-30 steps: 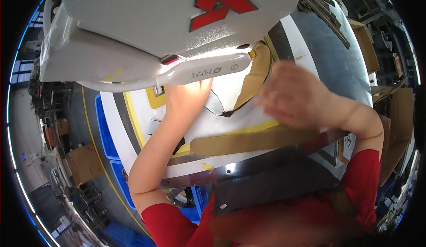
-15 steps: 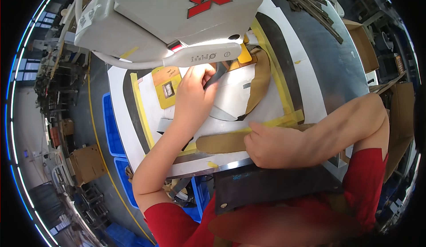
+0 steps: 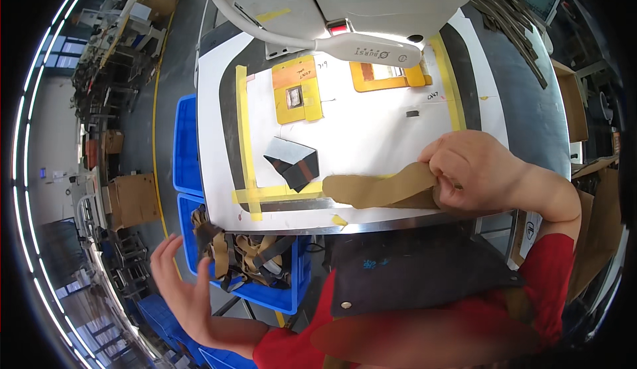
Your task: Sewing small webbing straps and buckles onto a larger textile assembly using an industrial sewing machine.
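In the head view, the left hand (image 3: 184, 293) has come away from under the big grey machine (image 3: 371, 0) and is now out low on the left, with its fingers spread wide and nothing seen in it. Just beyond its fingers, to their right, is a blue bin (image 3: 271, 297) full of brown and black straps (image 3: 249, 256). The brown and white piece that was by this hand is gone from the table (image 3: 361, 130), so that bit of work seems done for now; where the piece went, I cannot tell. The right hand (image 3: 472, 170) now pinches a brown strip (image 3: 371, 188), with a bit of it raised, so this looks like the piece in use. Most of the strip sticks out to the left of that hand, and its tip is near a small dark folded piece (image 3: 295, 163). The right end is hidden by the hand, and I can't tell if the strip is twisted or two layers. Far in front of that hand, a lamp (image 3: 371, 48) hides part of a yellow plate (image 3: 361, 80), and the machine's top is cut off.
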Demonstrator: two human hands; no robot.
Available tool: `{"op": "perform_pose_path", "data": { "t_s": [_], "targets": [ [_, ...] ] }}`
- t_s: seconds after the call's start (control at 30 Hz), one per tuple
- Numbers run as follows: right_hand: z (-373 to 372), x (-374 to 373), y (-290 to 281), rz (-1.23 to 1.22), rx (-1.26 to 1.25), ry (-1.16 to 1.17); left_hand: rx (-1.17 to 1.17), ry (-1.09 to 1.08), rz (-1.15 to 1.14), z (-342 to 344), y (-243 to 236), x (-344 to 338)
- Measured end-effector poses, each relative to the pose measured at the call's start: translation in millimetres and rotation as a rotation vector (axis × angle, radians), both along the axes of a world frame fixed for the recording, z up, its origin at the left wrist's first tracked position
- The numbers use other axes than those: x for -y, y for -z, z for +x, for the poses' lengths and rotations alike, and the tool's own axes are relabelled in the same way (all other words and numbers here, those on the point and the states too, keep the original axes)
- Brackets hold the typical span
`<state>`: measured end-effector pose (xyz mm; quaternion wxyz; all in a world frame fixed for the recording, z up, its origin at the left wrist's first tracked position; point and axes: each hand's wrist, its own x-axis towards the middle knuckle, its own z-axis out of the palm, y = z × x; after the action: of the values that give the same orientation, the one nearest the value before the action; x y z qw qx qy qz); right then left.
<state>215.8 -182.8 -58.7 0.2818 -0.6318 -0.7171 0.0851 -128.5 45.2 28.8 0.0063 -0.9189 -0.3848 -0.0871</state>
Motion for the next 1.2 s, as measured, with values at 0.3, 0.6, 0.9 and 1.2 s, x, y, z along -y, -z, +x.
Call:
{"op": "perform_pose_path", "data": {
  "t_s": [0.3,0.6,0.9,1.2],
  "targets": [
    [29.3,-17.6,-22.0,-0.408,-0.682,0.013,0.393,0.914,-1.222,211.9,71.9,14.9],
    [99.5,44.0,-39.1,-0.728,-0.615,0.294,-0.177,0.711,-1.497,283.7,98.4,34.6],
    [95.8,18.3,-3.7,-0.510,-0.246,0.368,0.302,0.955,-0.614,274.9,130.7,42.3],
    [76.8,22.2,1.5,-0.422,-0.083,0.364,0.309,0.938,-0.636,274.6,119.9,44.6]
  ]
}}
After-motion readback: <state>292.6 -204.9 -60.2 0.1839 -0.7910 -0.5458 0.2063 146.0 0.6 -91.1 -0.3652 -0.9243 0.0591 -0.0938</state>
